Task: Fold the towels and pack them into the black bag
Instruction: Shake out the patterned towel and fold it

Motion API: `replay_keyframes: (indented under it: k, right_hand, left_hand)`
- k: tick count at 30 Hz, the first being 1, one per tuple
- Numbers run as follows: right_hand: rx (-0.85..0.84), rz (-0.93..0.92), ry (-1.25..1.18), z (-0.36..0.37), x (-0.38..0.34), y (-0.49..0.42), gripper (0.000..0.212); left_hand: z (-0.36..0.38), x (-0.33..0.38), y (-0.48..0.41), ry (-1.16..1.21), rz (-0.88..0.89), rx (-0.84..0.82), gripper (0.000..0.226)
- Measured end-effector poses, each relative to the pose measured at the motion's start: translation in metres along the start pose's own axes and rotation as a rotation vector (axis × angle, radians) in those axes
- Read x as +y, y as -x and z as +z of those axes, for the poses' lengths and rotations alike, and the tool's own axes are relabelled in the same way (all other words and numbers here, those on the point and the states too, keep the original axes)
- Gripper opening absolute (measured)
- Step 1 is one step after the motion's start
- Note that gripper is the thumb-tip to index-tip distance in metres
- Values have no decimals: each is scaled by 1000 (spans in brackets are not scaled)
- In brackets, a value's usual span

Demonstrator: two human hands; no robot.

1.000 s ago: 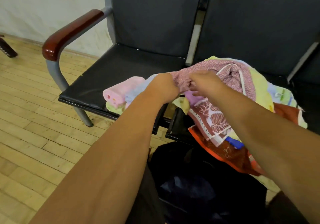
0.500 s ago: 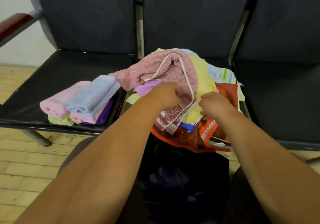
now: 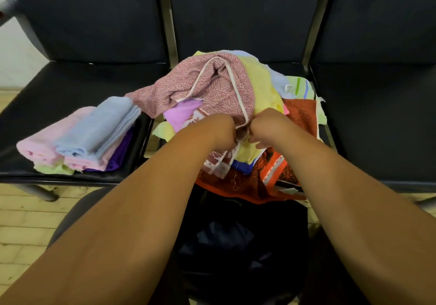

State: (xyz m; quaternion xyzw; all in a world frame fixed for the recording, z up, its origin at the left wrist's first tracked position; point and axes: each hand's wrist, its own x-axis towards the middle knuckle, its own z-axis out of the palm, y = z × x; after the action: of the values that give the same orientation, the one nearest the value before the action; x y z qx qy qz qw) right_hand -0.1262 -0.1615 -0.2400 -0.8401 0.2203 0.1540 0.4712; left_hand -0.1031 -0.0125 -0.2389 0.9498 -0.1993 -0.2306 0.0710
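Towel (image 3: 212, 85), speckled pink, white-edged, rumpled atop heap (image 3: 259, 80), left hand (image 3: 220, 130) and right hand (image 3: 269, 125) fingers pinching its hem.

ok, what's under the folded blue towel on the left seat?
The blue towel lies on folded pink towels; a purple towel and a light green towel show lower down. How many layers lie beneath is covered.

soft, even indoor light, dimmish, no glare. black bag (image 3: 236, 245) and chair backs (image 3: 94, 17) crush to near-black; pink towel (image 3: 212, 85) mid-frame is fairly sharp. wide-angle bends the edges, top-left corner smears, near forearms (image 3: 118, 245) go soft.
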Motion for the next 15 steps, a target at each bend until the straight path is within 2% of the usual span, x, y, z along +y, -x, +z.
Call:
replay_keyframes:
  k: [2,4,6,9,12,15]
  right_hand:
    - [-85,19,83,0,-5,-1,12]
    - [-99,76,-19,5,-5,0,9]
    - [-150,113,-7,8,-5,3,14]
    - [-196,83,0,7,-5,12,16]
    - [-212,49,-15,-1,-5,19,29]
    - [-232,10,10,-9,-4,27,34]
  left_hand:
    - [-4,-3,-1,137,-45,64,19]
    - [-11,-7,3,376,-102,116,15]
    - [-18,-9,11,662,-157,162,10]
    - [-26,-13,23,1128,-138,119,29]
    - [-32,-15,32,1430,-63,59,52]
    - [-37,-14,42,1616,-32,74,49]
